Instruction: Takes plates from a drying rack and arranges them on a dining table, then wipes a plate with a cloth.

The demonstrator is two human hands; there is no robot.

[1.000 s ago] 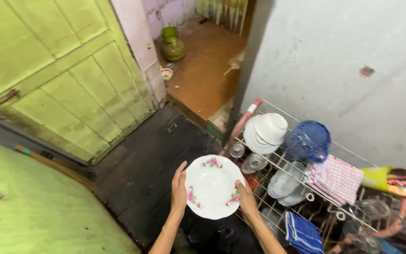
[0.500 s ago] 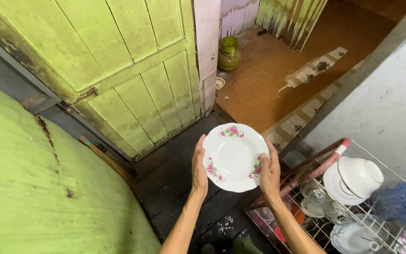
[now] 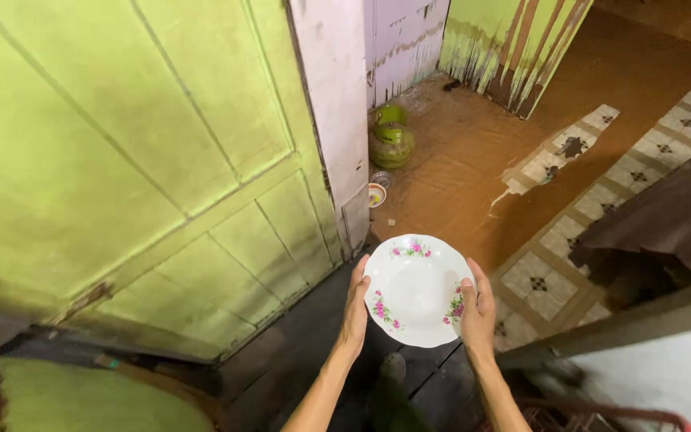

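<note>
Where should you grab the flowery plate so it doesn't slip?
By its rim, from both sides. The plate is a wide, shallow dish, held face up with the left hand and right hand pressing opposite edges.

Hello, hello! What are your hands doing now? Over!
Left hand, right hand grip plate by its edges. Plate level, empty. Nothing blocking it.
</note>
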